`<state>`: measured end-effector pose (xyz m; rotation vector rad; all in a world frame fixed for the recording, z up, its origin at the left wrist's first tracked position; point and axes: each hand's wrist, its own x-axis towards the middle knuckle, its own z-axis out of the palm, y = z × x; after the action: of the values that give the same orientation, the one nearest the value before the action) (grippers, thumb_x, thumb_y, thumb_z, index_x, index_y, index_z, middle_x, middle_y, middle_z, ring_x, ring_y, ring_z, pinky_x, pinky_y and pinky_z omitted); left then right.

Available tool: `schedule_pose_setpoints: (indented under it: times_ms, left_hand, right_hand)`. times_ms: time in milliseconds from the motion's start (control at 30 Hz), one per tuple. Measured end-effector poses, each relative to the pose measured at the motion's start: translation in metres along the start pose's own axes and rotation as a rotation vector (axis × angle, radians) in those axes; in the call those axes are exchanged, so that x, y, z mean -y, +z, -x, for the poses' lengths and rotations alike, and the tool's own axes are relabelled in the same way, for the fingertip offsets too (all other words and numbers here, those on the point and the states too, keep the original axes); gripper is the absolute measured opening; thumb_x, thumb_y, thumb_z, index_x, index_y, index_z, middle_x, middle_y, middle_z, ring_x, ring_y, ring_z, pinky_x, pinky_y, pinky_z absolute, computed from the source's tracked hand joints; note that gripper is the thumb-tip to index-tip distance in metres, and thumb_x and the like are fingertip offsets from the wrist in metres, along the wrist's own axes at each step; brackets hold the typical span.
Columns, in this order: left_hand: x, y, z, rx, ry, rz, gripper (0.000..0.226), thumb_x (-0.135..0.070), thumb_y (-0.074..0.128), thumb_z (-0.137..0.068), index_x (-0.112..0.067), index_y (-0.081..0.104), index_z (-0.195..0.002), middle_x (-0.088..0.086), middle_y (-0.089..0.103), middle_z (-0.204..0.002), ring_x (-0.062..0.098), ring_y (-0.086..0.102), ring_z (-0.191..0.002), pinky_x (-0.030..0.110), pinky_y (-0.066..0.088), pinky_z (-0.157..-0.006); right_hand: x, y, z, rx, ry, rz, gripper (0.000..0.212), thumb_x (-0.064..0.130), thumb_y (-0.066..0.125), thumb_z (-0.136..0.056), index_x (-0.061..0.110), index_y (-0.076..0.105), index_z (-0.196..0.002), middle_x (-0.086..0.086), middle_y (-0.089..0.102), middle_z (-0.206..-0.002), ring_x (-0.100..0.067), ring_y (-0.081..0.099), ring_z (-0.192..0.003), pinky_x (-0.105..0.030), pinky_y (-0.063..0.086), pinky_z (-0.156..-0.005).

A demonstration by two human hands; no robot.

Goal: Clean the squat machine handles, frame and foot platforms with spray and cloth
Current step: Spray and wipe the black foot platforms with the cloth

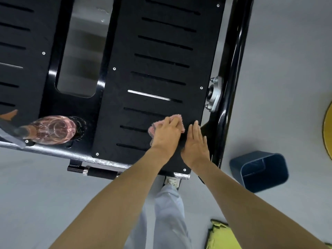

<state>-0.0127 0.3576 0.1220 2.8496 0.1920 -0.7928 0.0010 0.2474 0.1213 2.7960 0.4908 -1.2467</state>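
Gripping the bunched cloth (pixel 177 118) in the left hand (pixel 166 134) at the foot platform's (pixel 158 79) near end, bracing the flat right hand (pixel 195 143) beside it, probably wiping lengthwise away next.

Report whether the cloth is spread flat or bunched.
Bunched: the pink cloth shows as crumpled folds around the left hand gripping it on the foot platform.

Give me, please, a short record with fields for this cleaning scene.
surface: black slotted platform
left hand: holds pink cloth against the platform
right hand: flat on the platform beside the cloth, fingers straight
bottle: on the machine, left of both hands, untouched
frame: glossy black tube along the platform's right edge
bin: blue, on the floor right of the frame
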Motion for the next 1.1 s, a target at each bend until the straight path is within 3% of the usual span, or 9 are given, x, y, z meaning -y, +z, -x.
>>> schedule_pose_setpoints:
  times_ms: [100,233,367,500,567,667,833,1100]
  left_hand:
    - [-0.003,0.003,-0.003,-0.039,0.038,-0.002,0.063,-0.009,0.058,-0.088,-0.010,0.029,-0.144,0.005,0.033,-0.141,0.024,0.038,-0.122,0.035,0.040,-0.097]
    - [0.035,0.005,0.004,-0.020,0.110,-0.218,0.071,-0.009,0.058,-0.085,-0.010,0.022,-0.147,0.005,0.031,-0.140,0.027,0.037,-0.119,0.039,0.040,-0.094]
    - [0.076,0.006,0.017,-0.016,-0.113,-0.172,0.071,-0.004,0.059,-0.082,-0.012,0.024,-0.144,0.004,0.035,-0.141,0.027,0.039,-0.117,0.037,0.042,-0.092]
    - [0.044,0.001,0.014,-0.036,-0.338,0.021,0.057,-0.001,0.053,-0.085,-0.010,0.037,-0.139,0.005,0.038,-0.138,0.026,0.041,-0.116,0.033,0.043,-0.077]
    - [0.018,0.003,0.008,-0.050,-0.281,0.043,0.057,-0.004,0.054,-0.087,-0.011,0.034,-0.140,0.006,0.035,-0.140,0.024,0.041,-0.116,0.032,0.042,-0.074]
    - [-0.001,0.010,0.006,-0.062,-0.081,0.051,0.063,-0.008,0.057,-0.088,-0.012,0.027,-0.144,0.005,0.031,-0.145,0.024,0.039,-0.120,0.032,0.043,-0.089]
    - [0.033,0.005,0.008,-0.018,0.099,-0.130,0.079,-0.007,0.059,-0.086,-0.014,0.013,-0.151,0.001,0.025,-0.148,0.026,0.035,-0.123,0.037,0.041,-0.095]
    - [0.123,-0.007,0.025,0.061,-0.061,-0.164,0.081,0.000,0.060,-0.083,-0.019,0.017,-0.149,-0.002,0.025,-0.149,0.027,0.036,-0.121,0.038,0.043,-0.093]
  right_hand:
    - [-0.001,0.000,0.000,-0.001,-0.038,0.042,0.087,0.026,0.050,-0.094,0.005,-0.012,-0.150,-0.011,-0.025,-0.156,-0.023,-0.013,-0.147,-0.042,0.005,-0.121]
    - [-0.001,-0.001,0.002,0.009,-0.047,0.057,0.086,0.023,0.048,-0.095,0.005,-0.015,-0.150,-0.012,-0.026,-0.156,-0.024,-0.014,-0.147,-0.042,0.003,-0.120]
    - [-0.001,0.000,0.001,0.000,-0.063,0.056,0.084,0.022,0.047,-0.096,0.006,-0.015,-0.150,-0.011,-0.027,-0.156,-0.024,-0.015,-0.147,-0.042,0.003,-0.120]
    - [0.002,0.005,0.003,-0.024,-0.042,0.010,0.088,0.020,0.052,-0.094,0.008,-0.014,-0.151,-0.011,-0.027,-0.155,-0.024,-0.015,-0.147,-0.042,0.002,-0.120]
    - [0.005,0.008,0.004,-0.045,-0.036,0.020,0.089,0.022,0.053,-0.093,0.006,-0.013,-0.150,-0.012,-0.027,-0.155,-0.025,-0.015,-0.147,-0.042,0.003,-0.119]
    - [0.007,0.011,0.005,-0.044,-0.040,0.032,0.087,0.027,0.051,-0.095,0.005,-0.013,-0.150,-0.012,-0.025,-0.156,-0.025,-0.015,-0.147,-0.043,0.002,-0.120]
    - [0.010,0.011,0.008,-0.035,-0.005,-0.012,0.087,0.020,0.050,-0.094,0.009,-0.015,-0.151,-0.009,-0.025,-0.157,-0.023,-0.015,-0.147,-0.042,0.002,-0.119]
    - [0.030,0.006,0.005,-0.009,0.102,-0.124,0.081,0.016,0.047,-0.094,0.010,-0.010,-0.152,-0.010,-0.023,-0.157,-0.024,-0.013,-0.147,-0.043,0.004,-0.121]
